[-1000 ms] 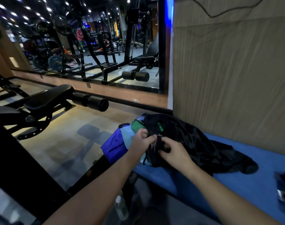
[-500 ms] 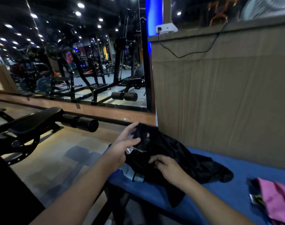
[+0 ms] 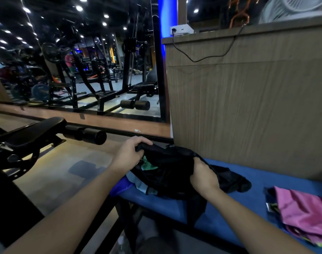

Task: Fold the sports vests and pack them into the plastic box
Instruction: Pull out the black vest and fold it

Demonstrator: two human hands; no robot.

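A black sports vest [image 3: 174,169] lies bunched on the left end of a blue padded bench [image 3: 239,204], on top of a light-blue, green and purple pile of clothes [image 3: 138,186]. My left hand [image 3: 128,154] grips the vest's upper left edge. My right hand [image 3: 204,176] clutches the black cloth at its right side. Part of the vest hangs over the bench's front edge. A pink garment [image 3: 303,209] lies at the bench's right end. No plastic box is in view.
A wooden panel wall [image 3: 248,110] rises right behind the bench. A black gym machine with a padded seat and roller [image 3: 46,132] stands to the left, a wall mirror behind it. The floor lies between the machine and the bench.
My left hand has closed on the vest's top edge after being open over it. My right hand has shifted right and taken hold of the cloth, spreading the vest wider.
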